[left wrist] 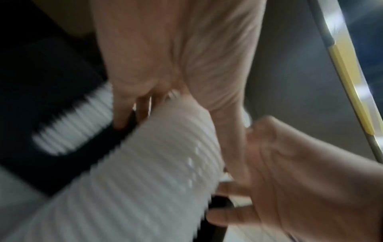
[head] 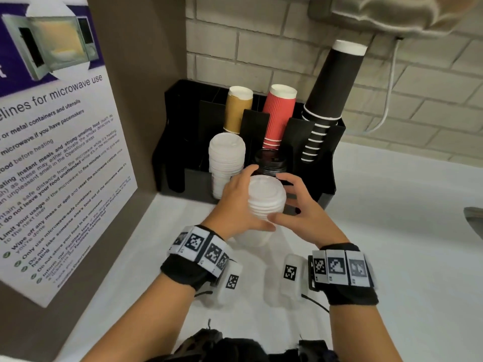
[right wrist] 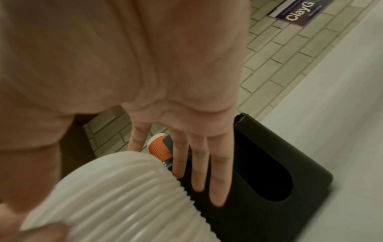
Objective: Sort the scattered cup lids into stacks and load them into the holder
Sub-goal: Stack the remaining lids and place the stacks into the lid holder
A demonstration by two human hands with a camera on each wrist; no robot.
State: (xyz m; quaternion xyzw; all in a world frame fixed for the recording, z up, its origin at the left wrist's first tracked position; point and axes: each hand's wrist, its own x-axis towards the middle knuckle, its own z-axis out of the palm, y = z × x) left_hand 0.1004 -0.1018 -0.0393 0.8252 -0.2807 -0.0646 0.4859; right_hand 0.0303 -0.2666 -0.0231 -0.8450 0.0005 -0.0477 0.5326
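Head view: both hands carry a stack of white lids [head: 266, 198] just in front of the black holder [head: 328, 152]. The left hand [head: 236, 202] curls around the stack's left side, and the right hand [head: 300, 207] supports the other side with its thumb under.

Left wrist view: blurred, but the left fingers [left wrist: 122, 104] bend around the ribbed stack.

Right wrist view: the right fingers [right wrist: 216, 176] are straight and a little apart, beside the stack, over the holder's empty slot [right wrist: 267, 176]. I think the stack must stay upright and lined up with that slot, then go down slowly.
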